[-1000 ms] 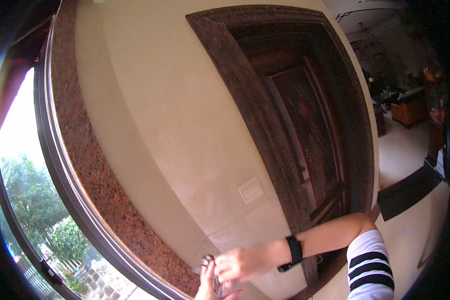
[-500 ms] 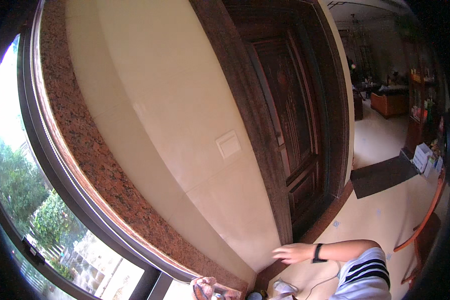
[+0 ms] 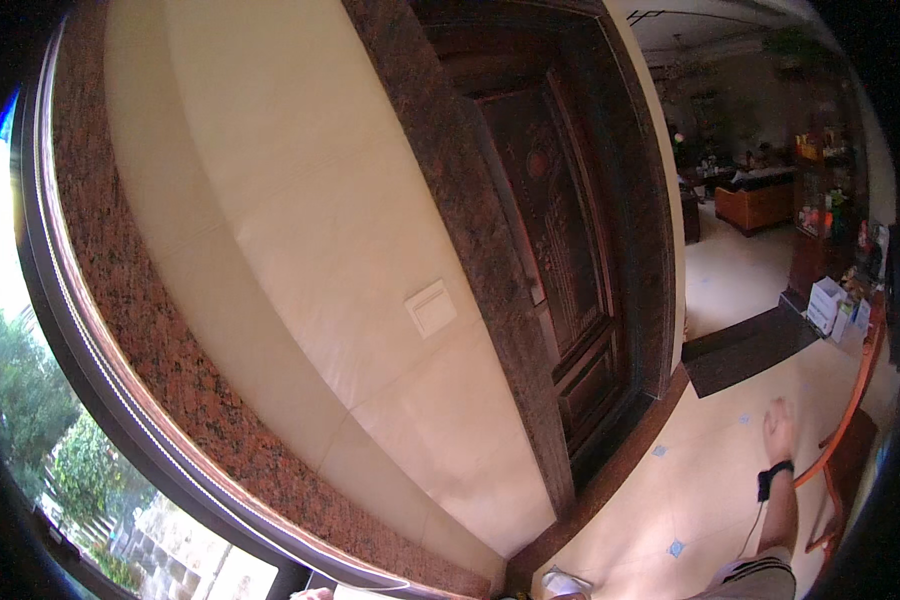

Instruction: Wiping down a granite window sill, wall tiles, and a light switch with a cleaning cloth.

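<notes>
My right hand (image 3: 780, 428) is stretched out over the tiled floor at the lower right. Its fingers are slightly blurred but look loosely apart, and nothing shows in them. A black wristband (image 3: 774, 480) circles that wrist, and a thin cable runs down the forearm towards the striped sleeve (image 3: 755, 578). At the bottom edge, below the window, only a sliver of what looks like my left hand (image 3: 315, 594) shows; its fingers are hidden. Nearest to the right hand is the curved wooden edge of a piece of furniture (image 3: 850, 400).
A cream wall with a square switch plate (image 3: 431, 308) stands ahead, beside a dark carved wooden door (image 3: 560, 230). A dark mat (image 3: 750, 350) lies before the farther room. White boxes (image 3: 826, 305) stand at right. A pale shoe (image 3: 567, 583) shows below; a window (image 3: 60, 440) is left.
My right hand has swung from beside the door frame out to the right, its forearm now pointing away from me. The patterned pinkish thing at the bottom has mostly left view. The view has shifted slightly.
</notes>
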The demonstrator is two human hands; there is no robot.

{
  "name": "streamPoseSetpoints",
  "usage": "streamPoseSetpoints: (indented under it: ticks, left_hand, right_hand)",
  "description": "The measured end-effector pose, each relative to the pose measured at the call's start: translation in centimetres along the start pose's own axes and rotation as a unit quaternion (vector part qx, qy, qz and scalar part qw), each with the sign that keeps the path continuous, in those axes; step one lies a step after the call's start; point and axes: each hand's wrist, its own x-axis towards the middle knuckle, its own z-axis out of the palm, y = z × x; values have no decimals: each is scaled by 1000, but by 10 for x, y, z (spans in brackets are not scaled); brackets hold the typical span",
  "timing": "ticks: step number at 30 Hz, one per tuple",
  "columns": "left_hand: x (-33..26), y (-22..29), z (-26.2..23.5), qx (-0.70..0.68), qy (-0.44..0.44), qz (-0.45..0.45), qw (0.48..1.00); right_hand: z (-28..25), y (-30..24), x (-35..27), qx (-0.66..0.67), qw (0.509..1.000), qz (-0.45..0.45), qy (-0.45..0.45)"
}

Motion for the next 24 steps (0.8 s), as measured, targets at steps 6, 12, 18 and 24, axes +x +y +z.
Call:
streamPoseSetpoints:
  ticks: [6,12,18,24]
  left_hand:
    - [24,14,-22,-11,14,18,1000]
    - [50,41,-20,-35,6,58,998]
    - [97,73,15,-136,-194,149,960]
    - [103,144,170,95,-115,149,977]
  right_hand:
    - [-151,-106,149,19,973,-95,211]
    - [-242,-315,230,202,850,-376,308]
    - [-216,-452,250,274,717,-617,175]
    - [-134,-602,223,373,446,-813,1]
